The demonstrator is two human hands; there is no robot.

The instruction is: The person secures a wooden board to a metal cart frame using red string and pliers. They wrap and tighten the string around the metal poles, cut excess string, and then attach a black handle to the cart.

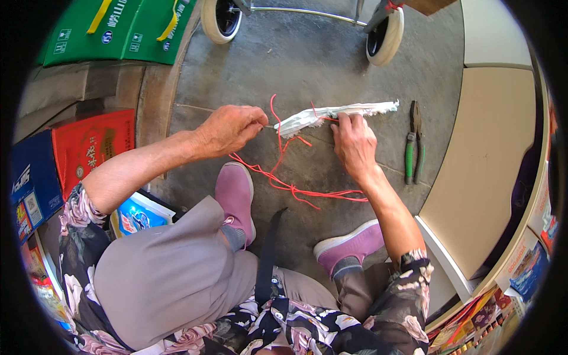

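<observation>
A folded white strip (305,120) of cloth or plastic, frayed along its edge, lies crosswise between my hands. My left hand (234,130) is closed in a pinch at its left end, on a thin pale strand running from its tip. My right hand (355,142) presses on the middle of the strip, fingers closed around a short red wire that crosses it. More red wire (296,190) lies tangled on the floor below, one end standing up beside the strip. To the right of my right hand rest pliers (416,145) with green handles, jaws pointing away.
Two cart wheels (387,36) stand on the grey floor (296,65) ahead. Green boxes (127,29) with yellow straps and a red box (92,148) are at left. A beige panel (482,165) borders the right. My pink shoes (232,198) flank the wire.
</observation>
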